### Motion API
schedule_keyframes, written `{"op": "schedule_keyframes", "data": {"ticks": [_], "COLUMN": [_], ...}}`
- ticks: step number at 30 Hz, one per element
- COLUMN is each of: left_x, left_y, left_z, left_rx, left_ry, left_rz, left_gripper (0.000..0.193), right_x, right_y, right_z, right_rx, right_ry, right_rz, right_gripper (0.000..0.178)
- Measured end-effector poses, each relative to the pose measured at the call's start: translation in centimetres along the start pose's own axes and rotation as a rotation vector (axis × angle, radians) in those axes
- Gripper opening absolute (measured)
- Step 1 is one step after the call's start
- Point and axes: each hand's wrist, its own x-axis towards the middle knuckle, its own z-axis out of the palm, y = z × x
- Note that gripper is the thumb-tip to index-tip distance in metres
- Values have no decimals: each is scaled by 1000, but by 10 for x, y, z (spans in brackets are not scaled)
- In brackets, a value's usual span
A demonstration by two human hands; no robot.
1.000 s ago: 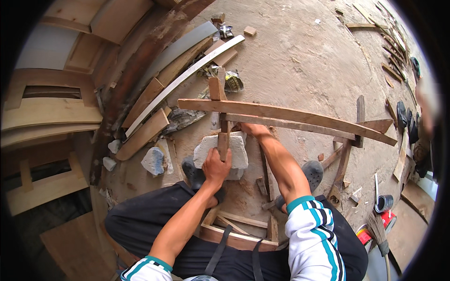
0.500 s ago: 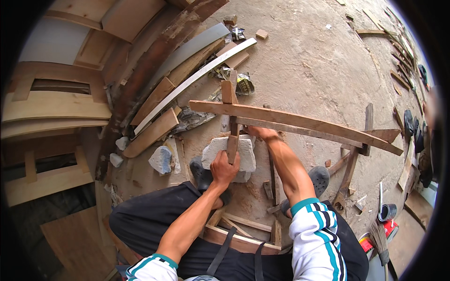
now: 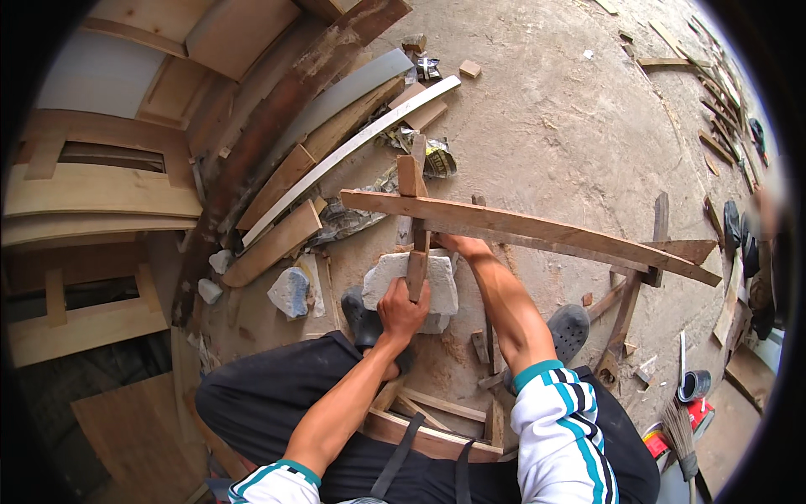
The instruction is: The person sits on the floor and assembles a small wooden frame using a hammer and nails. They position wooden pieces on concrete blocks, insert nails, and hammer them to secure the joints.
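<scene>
Head view: left fingers (image 3: 400,311) grip long-barred brown wooden frame (image 3: 504,220); right fingers (image 3: 450,242), cannot tell

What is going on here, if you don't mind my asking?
The person's left hand grips a short wooden piece over a white block. The right hand is close by, near a long plank, its fingers partly hidden. A broom is off to the right.
</scene>
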Motion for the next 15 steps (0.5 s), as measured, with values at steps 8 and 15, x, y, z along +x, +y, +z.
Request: {"op": "schedule_keyframes", "data": {"ticks": [8,15], "left_x": [9,16], "left_y": [31,23], "left_z": [-9,-37], "left_rx": [36,52], "left_ry": [-191,-373], "left_rz": [-184,-351], "left_gripper": [42,56], "right_x": [-24,-103], "right_y": [53,-65], "right_z": [7,-73], "right_rx": [17,631], "right_ry": [41,92], "right_rz": [129,476], "right_gripper": [40,37]}}
